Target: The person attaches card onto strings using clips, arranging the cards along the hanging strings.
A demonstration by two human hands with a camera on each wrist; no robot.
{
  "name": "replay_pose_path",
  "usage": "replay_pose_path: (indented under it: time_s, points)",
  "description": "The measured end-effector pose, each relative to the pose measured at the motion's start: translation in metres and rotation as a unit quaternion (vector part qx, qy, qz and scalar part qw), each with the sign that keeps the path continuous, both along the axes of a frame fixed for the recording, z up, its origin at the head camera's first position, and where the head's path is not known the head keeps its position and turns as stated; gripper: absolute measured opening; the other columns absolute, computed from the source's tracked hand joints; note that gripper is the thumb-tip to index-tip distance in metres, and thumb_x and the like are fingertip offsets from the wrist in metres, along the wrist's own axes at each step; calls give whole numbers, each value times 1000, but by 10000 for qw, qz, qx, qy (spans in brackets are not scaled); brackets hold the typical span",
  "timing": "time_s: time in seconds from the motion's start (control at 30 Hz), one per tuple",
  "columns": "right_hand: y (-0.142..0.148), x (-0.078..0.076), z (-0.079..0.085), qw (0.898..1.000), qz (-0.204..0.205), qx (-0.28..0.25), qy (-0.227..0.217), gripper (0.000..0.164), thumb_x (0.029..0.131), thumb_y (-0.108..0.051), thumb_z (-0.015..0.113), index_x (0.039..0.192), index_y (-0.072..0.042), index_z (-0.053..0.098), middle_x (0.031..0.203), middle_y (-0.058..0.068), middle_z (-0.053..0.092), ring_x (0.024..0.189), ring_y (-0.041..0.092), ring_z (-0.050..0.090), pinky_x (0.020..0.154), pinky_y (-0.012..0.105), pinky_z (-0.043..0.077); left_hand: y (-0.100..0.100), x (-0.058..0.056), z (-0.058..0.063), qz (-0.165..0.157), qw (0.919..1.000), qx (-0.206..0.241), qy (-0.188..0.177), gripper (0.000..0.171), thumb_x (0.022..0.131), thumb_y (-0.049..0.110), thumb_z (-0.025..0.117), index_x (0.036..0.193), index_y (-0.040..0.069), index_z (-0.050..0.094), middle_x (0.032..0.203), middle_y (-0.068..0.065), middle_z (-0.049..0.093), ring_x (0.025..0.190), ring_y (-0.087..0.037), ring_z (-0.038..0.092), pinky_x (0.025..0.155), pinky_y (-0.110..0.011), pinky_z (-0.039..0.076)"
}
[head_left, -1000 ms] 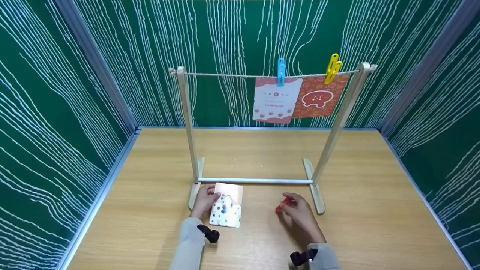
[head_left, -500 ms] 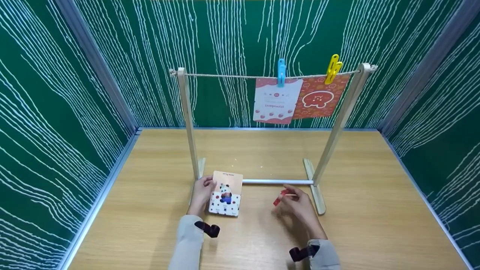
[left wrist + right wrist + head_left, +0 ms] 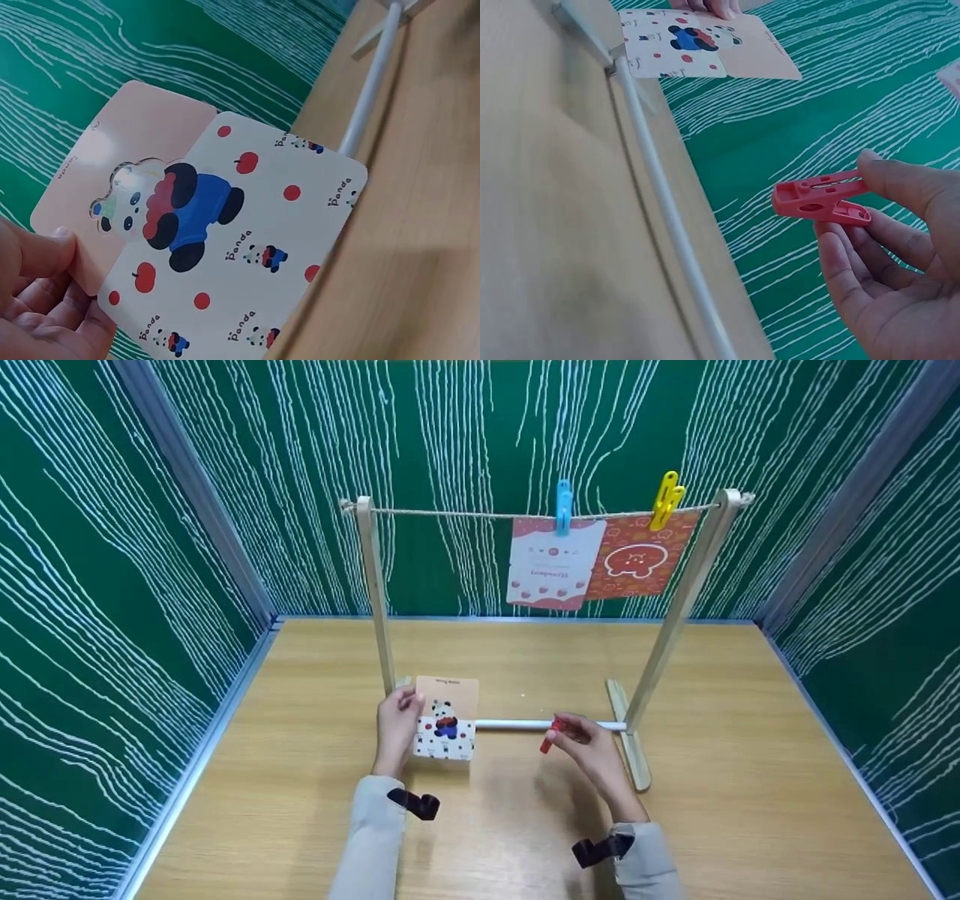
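Observation:
My left hand (image 3: 397, 727) pinches a panda card (image 3: 445, 720) by its left edge, thumb on the front. The card is peach on top and white with red dots below, as the left wrist view shows the card (image 3: 217, 217) close up. Between thumb and fingers of my right hand (image 3: 596, 746) is a red clothespin (image 3: 548, 737). In the right wrist view the clothespin (image 3: 821, 199) points away from the hand, its nose end together. Both hands are raised in front of a wooden stand with a rope (image 3: 450, 513) strung across its top.
A blue clothespin (image 3: 563, 506) and a yellow clothespin (image 3: 666, 501) hold a white strawberry card (image 3: 555, 566) and a red card (image 3: 637, 556) on the rope's right half. Wooden posts (image 3: 380, 607) flank the rope. A white bar (image 3: 517, 724) joins their feet low over the table (image 3: 495, 840).
My left hand has lifted the panda card up and slightly left, and its picture now shows without glare. My right hand has risen a little with the red clothespin.

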State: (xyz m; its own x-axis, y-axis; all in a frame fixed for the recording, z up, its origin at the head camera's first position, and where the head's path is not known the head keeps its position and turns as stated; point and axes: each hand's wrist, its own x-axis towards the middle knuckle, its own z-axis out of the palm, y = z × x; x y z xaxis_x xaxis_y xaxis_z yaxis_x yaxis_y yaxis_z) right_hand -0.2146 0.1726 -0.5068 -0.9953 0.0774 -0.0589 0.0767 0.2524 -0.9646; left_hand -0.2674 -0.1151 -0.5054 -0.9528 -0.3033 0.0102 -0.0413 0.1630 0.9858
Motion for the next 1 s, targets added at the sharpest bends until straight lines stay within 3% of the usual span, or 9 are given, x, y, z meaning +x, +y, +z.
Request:
replay_pose_path:
  time_s: [0.2,0.63,1.0]
  points:
    - [-7,-7,16,9988,265,-136,378,42,85,-12,72,123,2,61,106,14,67,91,13,61,78,17,50,1,-6,17,92,9993,-126,354,25,92,4,61,114,-8,62,108,-25,68,89,-26,66,80,-31,55]
    - [-15,-17,50,9965,629,156,524,46,88,-18,70,130,-5,57,116,13,62,106,23,59,88,25,50,7,-13,56,230,9981,50,571,30,93,10,62,120,-2,62,116,-22,67,102,-30,65,89,-35,54]
    - [-18,-25,83,9939,660,-82,884,46,87,-18,72,129,-4,58,115,16,64,102,18,62,85,18,51,10,-17,82,147,9970,115,750,32,94,15,60,122,0,61,120,-18,65,109,-28,62,95,-37,51]
